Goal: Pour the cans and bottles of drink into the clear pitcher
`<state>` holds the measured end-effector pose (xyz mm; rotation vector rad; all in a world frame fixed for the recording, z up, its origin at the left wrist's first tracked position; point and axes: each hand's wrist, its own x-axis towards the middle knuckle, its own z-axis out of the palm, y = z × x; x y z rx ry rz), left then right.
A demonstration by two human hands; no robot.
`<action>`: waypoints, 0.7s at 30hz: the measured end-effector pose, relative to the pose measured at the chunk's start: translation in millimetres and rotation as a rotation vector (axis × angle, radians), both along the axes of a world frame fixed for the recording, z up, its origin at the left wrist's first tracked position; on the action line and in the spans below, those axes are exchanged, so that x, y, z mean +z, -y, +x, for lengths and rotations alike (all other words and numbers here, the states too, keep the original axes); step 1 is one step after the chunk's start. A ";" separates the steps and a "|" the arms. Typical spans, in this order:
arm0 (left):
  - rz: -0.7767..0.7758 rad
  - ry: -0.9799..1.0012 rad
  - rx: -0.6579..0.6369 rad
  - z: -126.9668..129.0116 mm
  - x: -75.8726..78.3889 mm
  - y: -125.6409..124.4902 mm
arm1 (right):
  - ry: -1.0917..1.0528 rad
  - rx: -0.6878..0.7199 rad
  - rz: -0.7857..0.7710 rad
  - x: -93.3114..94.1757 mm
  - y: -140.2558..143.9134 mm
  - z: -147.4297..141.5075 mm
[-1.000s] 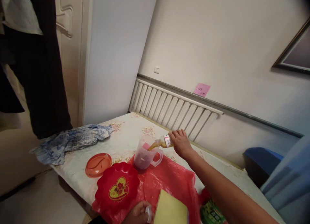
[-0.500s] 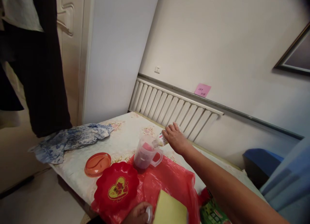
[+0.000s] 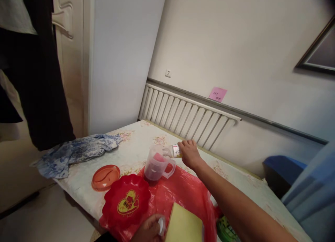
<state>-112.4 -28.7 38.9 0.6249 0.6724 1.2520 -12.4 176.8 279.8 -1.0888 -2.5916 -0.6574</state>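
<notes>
My right hand (image 3: 189, 153) is closed around a clear bottle (image 3: 176, 150) with a white label. The bottle lies almost level, its neck at the rim of a translucent plastic measuring jug (image 3: 152, 170). Something pink shows inside the jug, which stands upright with its handle to the right. Whether liquid runs from the bottle I cannot tell. At the bottom edge, my left hand (image 3: 148, 231) pinches a small white cap (image 3: 161, 225). Beside that hand are a red scalloped plate (image 3: 111, 203) with a yellow heart and a yellow pad or book (image 3: 184, 224).
A red plastic sheet or bag (image 3: 180, 188) lies under the jug on the flowered tablecloth (image 3: 86, 196). An orange lid (image 3: 104, 177) and a blue-white cloth (image 3: 86, 149) are to the left. A green package (image 3: 227, 229) sits under my right forearm. A person in dark trousers (image 3: 44, 78) stands at left.
My right hand has dropped slightly, and the bottle has gone from tilted neck-down to nearly level. My left hand has stayed about where it was with the cap.
</notes>
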 end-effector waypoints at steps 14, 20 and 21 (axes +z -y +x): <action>0.212 -0.595 0.415 -34.1 115.6 -16.5 | -0.710 0.129 -0.558 -94.1 84.9 73.2; 0.334 -0.752 0.408 -12.5 165.8 -8.4 | -0.746 0.133 -0.545 -106.9 135.8 100.2; 0.360 -0.783 0.400 -6.6 171.2 -5.8 | -0.751 0.132 -0.546 -107.0 141.8 103.4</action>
